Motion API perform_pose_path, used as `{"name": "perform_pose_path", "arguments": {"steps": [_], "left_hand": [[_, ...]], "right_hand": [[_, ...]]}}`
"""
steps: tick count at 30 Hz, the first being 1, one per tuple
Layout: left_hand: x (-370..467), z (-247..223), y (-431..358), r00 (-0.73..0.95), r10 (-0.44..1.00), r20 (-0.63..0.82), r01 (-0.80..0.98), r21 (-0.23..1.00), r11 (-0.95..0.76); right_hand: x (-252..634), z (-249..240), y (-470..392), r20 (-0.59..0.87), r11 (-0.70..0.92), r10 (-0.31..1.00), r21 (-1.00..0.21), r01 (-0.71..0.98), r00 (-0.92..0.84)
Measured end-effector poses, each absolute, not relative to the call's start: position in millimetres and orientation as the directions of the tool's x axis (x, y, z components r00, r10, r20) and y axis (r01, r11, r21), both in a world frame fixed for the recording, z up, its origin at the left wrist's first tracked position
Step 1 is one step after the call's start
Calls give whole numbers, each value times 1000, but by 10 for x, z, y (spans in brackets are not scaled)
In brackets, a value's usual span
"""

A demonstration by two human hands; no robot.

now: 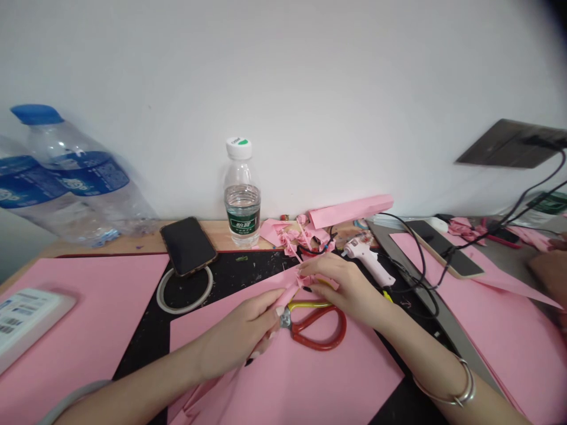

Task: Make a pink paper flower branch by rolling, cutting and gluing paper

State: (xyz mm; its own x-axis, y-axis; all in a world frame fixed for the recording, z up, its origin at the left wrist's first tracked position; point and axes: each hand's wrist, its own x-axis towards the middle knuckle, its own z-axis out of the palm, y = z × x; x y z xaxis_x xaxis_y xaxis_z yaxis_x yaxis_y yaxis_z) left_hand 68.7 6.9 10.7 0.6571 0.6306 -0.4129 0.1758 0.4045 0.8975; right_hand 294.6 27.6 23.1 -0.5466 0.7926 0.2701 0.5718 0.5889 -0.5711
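Note:
My left hand [259, 321] is closed around a piece of pink paper [290, 293] that looks rolled or folded, and it points away from me. At its far end my right hand [336, 283] pinches the crumpled pink paper tip, its fingers bent over it and partly hiding it. Just below both hands, scissors [319, 330] with one red and one yellow handle loop lie on a large pink sheet [349, 378]. My left fingers cover the scissors' blades.
Behind stand a water bottle [242, 200] and pink paper scraps [301, 236]. A glue gun [370, 260] with cables lies right. Left are a phone [188, 245], a tape roll [163, 295], a white box [31, 319] and large bottles [84, 171]. Another person's hand [551, 271] shows far right.

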Motion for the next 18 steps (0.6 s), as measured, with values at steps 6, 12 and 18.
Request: {"name": "perform_pose_path", "arguments": {"steps": [6,12,18], "left_hand": [[677,140,62,655,628,-421,188,895,404],[681,138,56,642,638,-426,198,895,400],[675,112,54,651,633,-419,180,895,408]], "right_hand": [[2941,222,279,272,590,792,-574,568,-547],[2944,229,283,263,582,797,-578,573,-544],[2934,230,282,263,581,798,-578,573,-543]]}}
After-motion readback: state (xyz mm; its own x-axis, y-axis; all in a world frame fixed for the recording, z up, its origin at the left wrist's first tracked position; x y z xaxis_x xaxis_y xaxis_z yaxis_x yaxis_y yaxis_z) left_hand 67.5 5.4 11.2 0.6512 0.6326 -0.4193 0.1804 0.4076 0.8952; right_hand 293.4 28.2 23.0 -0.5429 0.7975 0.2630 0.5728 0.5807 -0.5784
